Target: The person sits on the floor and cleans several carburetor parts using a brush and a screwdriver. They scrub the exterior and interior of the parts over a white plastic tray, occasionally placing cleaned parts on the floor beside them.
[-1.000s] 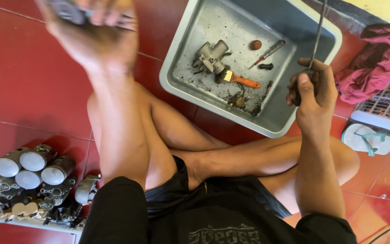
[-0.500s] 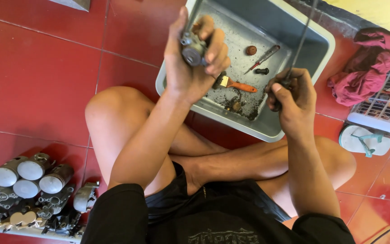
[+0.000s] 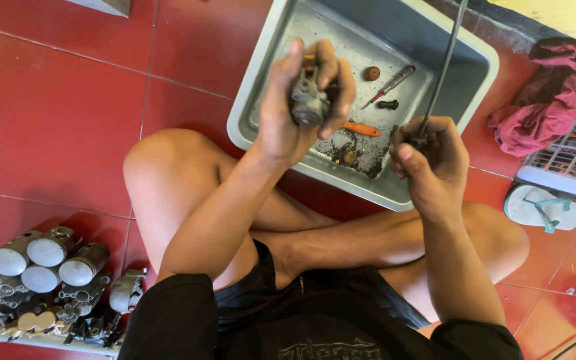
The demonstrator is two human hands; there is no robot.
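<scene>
I sit cross-legged on a red tiled floor. My left hand point(image 3: 301, 100) is raised over the grey plastic tub point(image 3: 268, 60) and grips a small grey metal carburetor part point(image 3: 308, 97). My right hand point(image 3: 431, 157) is closed around the handle of a long thin screwdriver point(image 3: 445, 67), whose shaft points up and away over the tub. The two hands are a short distance apart, not touching.
In the tub lie an orange-handled tool point(image 3: 363, 129), a small red-handled screwdriver point(image 3: 389, 84), a brown round cap point(image 3: 371, 73), a black bolt point(image 3: 388, 105) and dirt. Carburetor bodies with round caps point(image 3: 41, 280) lie at lower left. A red rag point(image 3: 545, 100), white crate point(image 3: 568, 167) and sandal point(image 3: 545, 208) lie right.
My left hand swung from the far left, carrying the metal part, to above the tub near my right hand. My right hand kept the screwdriver and shifted slightly.
</scene>
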